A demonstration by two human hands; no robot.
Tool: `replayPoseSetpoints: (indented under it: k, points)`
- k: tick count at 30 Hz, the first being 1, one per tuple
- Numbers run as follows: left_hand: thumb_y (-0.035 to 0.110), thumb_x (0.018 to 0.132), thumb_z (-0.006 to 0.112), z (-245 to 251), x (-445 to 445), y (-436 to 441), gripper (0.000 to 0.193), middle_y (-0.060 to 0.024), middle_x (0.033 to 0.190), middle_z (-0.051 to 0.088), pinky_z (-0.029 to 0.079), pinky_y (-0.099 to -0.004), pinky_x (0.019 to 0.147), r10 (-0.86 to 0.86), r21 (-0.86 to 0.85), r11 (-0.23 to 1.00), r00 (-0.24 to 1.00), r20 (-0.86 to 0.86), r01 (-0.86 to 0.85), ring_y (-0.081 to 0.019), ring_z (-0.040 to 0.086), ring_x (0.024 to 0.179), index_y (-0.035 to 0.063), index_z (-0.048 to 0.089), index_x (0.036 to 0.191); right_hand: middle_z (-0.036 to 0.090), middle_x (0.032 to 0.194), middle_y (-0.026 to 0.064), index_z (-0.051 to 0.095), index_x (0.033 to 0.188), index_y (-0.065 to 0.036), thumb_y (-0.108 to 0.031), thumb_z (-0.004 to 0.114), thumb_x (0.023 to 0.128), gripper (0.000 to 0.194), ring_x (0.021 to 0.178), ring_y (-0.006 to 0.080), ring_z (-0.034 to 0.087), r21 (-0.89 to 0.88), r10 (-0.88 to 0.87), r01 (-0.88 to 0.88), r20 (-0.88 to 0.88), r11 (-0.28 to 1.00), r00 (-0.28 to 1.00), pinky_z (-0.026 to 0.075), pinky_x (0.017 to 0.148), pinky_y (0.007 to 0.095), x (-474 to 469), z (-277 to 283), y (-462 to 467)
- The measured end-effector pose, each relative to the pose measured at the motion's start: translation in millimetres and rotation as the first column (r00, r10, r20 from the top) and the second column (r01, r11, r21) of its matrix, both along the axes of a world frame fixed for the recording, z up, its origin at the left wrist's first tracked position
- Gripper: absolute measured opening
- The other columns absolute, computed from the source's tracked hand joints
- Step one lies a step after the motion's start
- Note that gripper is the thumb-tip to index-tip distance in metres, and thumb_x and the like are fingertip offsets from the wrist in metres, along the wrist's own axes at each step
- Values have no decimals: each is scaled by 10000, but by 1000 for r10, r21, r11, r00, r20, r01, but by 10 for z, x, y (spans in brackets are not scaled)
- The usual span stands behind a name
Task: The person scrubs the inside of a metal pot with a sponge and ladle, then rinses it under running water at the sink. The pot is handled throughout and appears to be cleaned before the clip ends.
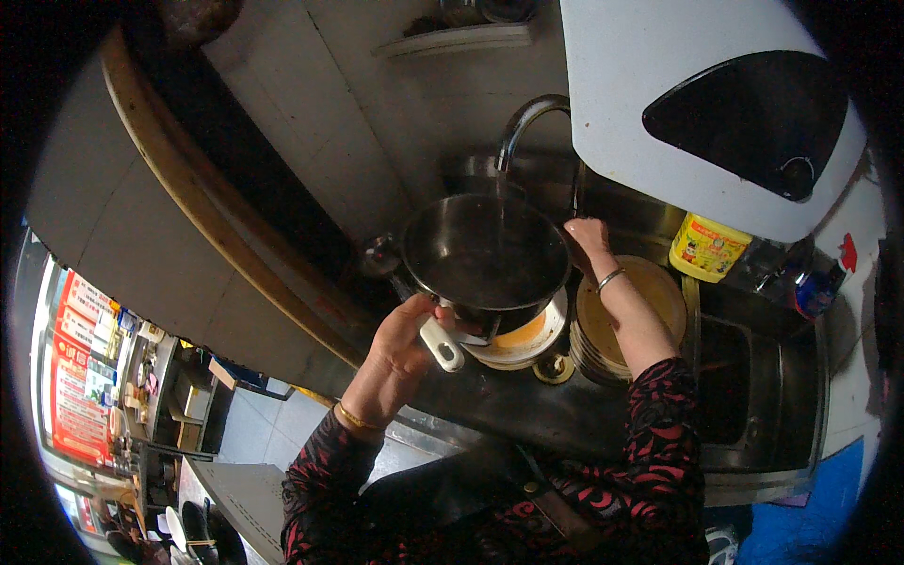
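A deep metal pot [445, 247] is tilted under the curved faucet [533, 113], and a thin stream of water [501, 194] falls into it. My left hand [402, 342] grips the pot by its pale handle [443, 346]. My right hand [590, 236] is curled at the pot's right side, by the faucet's upright. Its fingertips are hidden, so whether it grips the rim or the faucet is unclear. Partly below the pot sits a white-rimmed plate [554, 325] with orange residue. A stack of plates [657, 289] stands under my right forearm.
A yellow container [710, 247] and a spray bottle [819, 286] with a red trigger stand on the right. The white appliance [614, 78] overhangs the sink's back right. A second sink basin [727, 374] lies right of the plates. A long curved ledge [212, 233] runs along the left.
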State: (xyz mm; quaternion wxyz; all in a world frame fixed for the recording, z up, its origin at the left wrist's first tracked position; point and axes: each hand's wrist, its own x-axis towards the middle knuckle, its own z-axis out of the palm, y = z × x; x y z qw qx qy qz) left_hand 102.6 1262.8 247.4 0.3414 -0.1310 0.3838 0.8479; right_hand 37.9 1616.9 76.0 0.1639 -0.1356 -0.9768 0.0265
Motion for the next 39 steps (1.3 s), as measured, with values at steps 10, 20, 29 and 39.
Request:
replayPoseSetpoints:
  k: [10, 20, 29, 39]
  points:
    - [12, 782, 419, 93, 147, -103, 18, -55, 688, 469, 404, -229, 510, -70, -140, 989, 991, -114, 54, -129, 452, 570, -3, 428, 780, 625, 829, 162, 638, 774, -57, -309, 475, 804, 302, 786, 358, 605, -181, -199, 189, -40, 965, 979, 487, 650, 432, 165, 198, 38]
    - [40, 791, 457, -12, 446, -968, 165, -78, 770, 474, 435, -271, 578, -223, 90, 971, 975, 13, 221, -155, 471, 647, -37, 464, 937, 634, 873, 103, 638, 808, -31, -458, 510, 838, 447, 842, 247, 575, -881, -256, 4, -133, 474, 957, 419, 772, 343, 539, 744, -636]
    - [-47, 770, 435, -124, 360, -1314, 94, -114, 816, 512, 485, -256, 554, -220, -59, 971, 959, 178, 234, -180, 521, 647, -50, 457, 862, 604, 766, 4, 623, 823, -68, -288, 620, 800, 222, 733, 119, 560, -927, -199, -304, -262, -222, 944, 435, 696, 268, 915, 618, -925]
    - [-10, 853, 399, -23, 191, -1452, 260, -130, 861, 566, 460, -192, 696, -233, -193, 956, 972, -41, 221, -137, 544, 739, -107, 497, 1073, 596, 791, 23, 615, 867, -43, -213, 619, 767, 198, 782, 133, 549, -992, -402, -117, -88, -50, 911, 432, 735, 248, 1890, 675, -1077]
